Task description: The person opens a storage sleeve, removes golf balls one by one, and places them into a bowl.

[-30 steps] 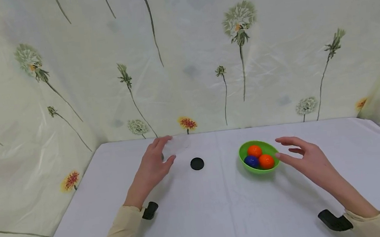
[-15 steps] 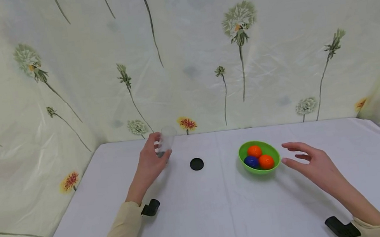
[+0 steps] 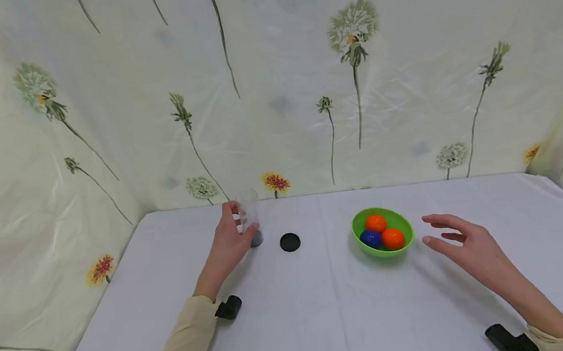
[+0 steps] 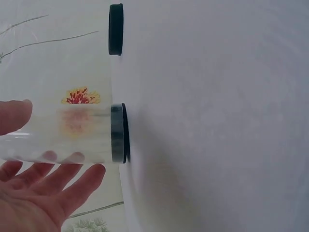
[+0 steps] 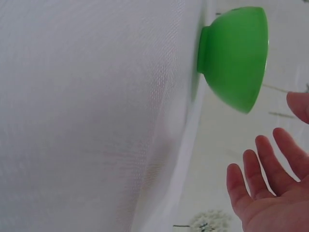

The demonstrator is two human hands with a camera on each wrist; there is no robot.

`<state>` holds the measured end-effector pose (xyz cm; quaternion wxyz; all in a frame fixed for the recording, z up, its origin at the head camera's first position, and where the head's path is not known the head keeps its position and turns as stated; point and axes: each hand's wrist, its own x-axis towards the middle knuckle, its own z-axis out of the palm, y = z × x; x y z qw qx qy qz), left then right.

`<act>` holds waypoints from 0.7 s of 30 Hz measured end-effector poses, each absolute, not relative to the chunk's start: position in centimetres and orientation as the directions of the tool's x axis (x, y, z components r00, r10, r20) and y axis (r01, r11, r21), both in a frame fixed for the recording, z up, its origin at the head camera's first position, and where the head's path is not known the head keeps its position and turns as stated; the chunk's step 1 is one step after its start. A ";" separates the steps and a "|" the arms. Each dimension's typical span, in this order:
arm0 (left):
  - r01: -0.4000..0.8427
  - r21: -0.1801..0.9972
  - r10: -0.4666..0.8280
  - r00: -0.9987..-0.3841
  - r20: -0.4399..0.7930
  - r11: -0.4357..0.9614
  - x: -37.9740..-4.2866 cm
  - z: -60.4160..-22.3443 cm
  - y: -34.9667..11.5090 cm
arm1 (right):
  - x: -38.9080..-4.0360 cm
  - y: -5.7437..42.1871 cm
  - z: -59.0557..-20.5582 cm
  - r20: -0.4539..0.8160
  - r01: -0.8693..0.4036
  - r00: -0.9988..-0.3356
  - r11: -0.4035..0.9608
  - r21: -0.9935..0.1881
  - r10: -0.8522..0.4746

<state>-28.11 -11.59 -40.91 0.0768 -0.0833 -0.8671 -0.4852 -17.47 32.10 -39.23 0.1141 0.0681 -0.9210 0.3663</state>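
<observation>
My left hand [image 3: 226,237] holds a clear plastic jar [image 3: 249,208], its thumb on one side and its fingers along the other. The jar is upright, with a dark base [image 4: 119,133] at the tablecloth; I cannot tell whether it touches fully. To its right lies a flat black lid [image 3: 290,242], apart from the hand. A green bowl [image 5: 234,58] stands farther right, holding two orange balls [image 3: 393,238] and a blue ball [image 3: 371,239]. Just right of the bowl, my right hand [image 3: 469,244] hovers with relaxed fingers, holding nothing and not touching the bowl.
A white cloth [image 3: 303,323] covers the table. Behind it and at both sides hangs a pale curtain [image 3: 271,84] printed with dandelions. Both wrists carry a small black device, such as the left one [image 3: 229,308].
The jar has gone from tilted to upright in my left hand, and its base has come down to the table. My right hand has drawn back slightly to the right, away from the bowl.
</observation>
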 end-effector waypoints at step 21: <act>0.158 0.721 0.123 -0.987 0.101 0.675 -26.6 -40.9 -12.7 | -17.4 32.2 -38.6 0.168 -0.132 -0.985 0.764 -0.631 -0.032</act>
